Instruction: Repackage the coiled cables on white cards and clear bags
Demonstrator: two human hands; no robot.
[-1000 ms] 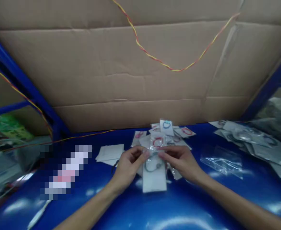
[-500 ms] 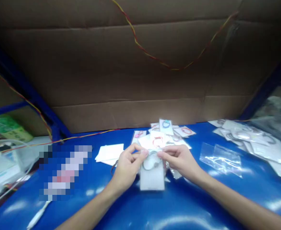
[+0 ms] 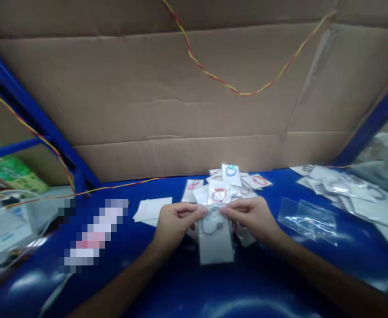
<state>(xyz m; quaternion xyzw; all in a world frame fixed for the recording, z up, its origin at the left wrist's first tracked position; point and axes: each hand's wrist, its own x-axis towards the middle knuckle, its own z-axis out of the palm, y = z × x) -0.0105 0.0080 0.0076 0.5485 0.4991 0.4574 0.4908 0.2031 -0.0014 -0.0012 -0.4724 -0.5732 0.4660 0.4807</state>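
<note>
While fingers (image 3: 197, 215) pinch the bag (image 3: 216, 248) by its edge, tabletop (image 3: 180, 287) spreads wide below.

Left of the left grip (image 3: 174, 221), an object (image 3: 92, 236) is pixelated; right of the right grip (image 3: 257, 217), bagged cards (image 3: 366, 201) are edge-cropped

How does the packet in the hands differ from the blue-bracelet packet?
The held packet contains a greyish bracelet; the blue-bracelet packet, a blue one. The left hand and right hand pinch the held packet; the blue-bracelet packet lies on the pile. Both show a pale card.
</note>
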